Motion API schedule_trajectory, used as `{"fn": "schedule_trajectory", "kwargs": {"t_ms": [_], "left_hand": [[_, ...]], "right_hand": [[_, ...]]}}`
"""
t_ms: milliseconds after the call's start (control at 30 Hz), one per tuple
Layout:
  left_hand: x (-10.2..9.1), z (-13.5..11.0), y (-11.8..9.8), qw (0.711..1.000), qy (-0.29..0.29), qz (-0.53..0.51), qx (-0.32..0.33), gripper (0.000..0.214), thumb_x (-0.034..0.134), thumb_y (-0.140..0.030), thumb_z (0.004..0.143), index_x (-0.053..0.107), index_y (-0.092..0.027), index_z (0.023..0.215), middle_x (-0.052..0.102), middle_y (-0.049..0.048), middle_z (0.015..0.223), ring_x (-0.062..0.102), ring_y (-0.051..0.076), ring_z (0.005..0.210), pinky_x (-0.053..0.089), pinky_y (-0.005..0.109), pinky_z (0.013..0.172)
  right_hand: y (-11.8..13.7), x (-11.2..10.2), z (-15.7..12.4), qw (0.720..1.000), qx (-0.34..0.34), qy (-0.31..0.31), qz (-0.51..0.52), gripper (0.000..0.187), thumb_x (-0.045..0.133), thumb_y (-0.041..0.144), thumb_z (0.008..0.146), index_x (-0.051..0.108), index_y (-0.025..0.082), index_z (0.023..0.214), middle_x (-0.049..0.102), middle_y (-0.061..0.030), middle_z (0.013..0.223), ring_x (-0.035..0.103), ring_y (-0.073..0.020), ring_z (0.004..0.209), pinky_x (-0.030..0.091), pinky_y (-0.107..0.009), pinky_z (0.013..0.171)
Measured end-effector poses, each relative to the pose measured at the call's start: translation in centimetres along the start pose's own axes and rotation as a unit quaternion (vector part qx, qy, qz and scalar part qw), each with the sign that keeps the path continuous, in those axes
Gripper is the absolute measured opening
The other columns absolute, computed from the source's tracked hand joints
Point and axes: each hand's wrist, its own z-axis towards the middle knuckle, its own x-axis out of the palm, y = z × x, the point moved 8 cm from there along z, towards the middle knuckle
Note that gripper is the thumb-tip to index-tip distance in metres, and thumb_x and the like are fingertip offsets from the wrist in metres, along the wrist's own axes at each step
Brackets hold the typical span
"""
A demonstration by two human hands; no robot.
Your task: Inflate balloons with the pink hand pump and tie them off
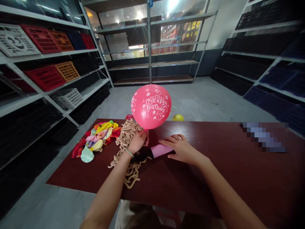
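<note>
An inflated pink balloon (151,106) with white "Happy Birthday" print stands above the table's far edge. My left hand (139,141) is closed around its neck, fingers pinched together. Below that wrist lies a pink balloon hand pump (160,150) with a black end, partly hidden by the left hand. My right hand (184,149) rests at the pump's pink end, fingers stretched out and apart, touching it without wrapping round. A heap of beige cord (128,133) lies beside and under the left hand. Limp balloons (100,136) in several colours are piled left of the cord.
Everything lies on a dark red-brown table (190,187). A blurred-out flat object (264,136) is at its right. Beyond the far edge show a yellow balloon (178,117) and a red balloon (129,116). Shelves with crates (45,76) stand left; more racks line the back and right.
</note>
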Motion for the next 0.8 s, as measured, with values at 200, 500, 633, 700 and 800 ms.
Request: {"fn": "schedule_trajectory", "kwargs": {"t_ms": [200,500,633,700,800], "left_hand": [[0.3,-0.2,-0.9,0.978,-0.051,0.188,0.077,0.037,0.047,-0.039,0.094,0.056,-0.022,0.062,0.058,0.0029,0.056,0.054,0.017,0.054,0.043,0.029,0.064],[2.0,-0.6,-1.4,0.961,-0.03,0.25,0.118,0.026,0.061,-0.035,0.085,0.059,-0.022,0.062,0.057,0.0037,0.057,0.059,0.022,0.061,0.045,0.031,0.073],[2.9,-0.8,-1.5,0.95,-0.014,0.289,0.113,0.024,0.059,-0.034,0.087,0.06,-0.021,0.067,0.057,0.0047,0.059,0.062,0.023,0.064,0.046,0.033,0.075],[3.2,-0.9,-1.6,0.949,-0.013,0.294,0.111,0.023,0.058,-0.035,0.087,0.06,-0.021,0.07,0.058,0.0053,0.06,0.062,0.024,0.065,0.046,0.033,0.075],[3.4,-0.9,-1.7,0.948,-0.01,0.303,0.103,0.021,0.057,-0.034,0.088,0.06,-0.02,0.073,0.058,0.0052,0.061,0.062,0.024,0.065,0.045,0.033,0.076]], "right_hand": [[1.0,-3.7,-0.3,0.986,0.015,-0.152,-0.068,0.036,0.053,0.029,0.094,0.062,0.03,0.129,0.067,-0.0068,0.113,0.055,-0.0244,0.107,0.041,-0.042,0.095],[4.4,-1.5,1.3,0.958,-0.017,-0.176,-0.225,0.067,0.044,0.015,0.095,0.021,0.034,0.156,0.038,-0.0007,0.156,0.026,-0.0233,0.146,0.009,-0.052,0.121],[3.7,-1.4,2.2,0.961,0.011,-0.171,-0.219,0.067,0.041,0.015,0.096,0.018,0.032,0.156,0.031,-0.0029,0.159,0.02,-0.0244,0.149,0.001,-0.058,0.12],[3.6,-1.3,2.4,0.961,0.008,-0.165,-0.221,0.065,0.041,0.016,0.097,0.019,0.032,0.156,0.028,-0.0031,0.16,0.017,-0.024,0.149,-0.002,-0.06,0.12],[3.3,-1.1,2.4,0.959,0.004,-0.166,-0.228,0.062,0.044,0.021,0.097,0.024,0.036,0.154,0.027,-0.0027,0.161,0.014,-0.0258,0.15,-0.005,-0.063,0.118]]}}
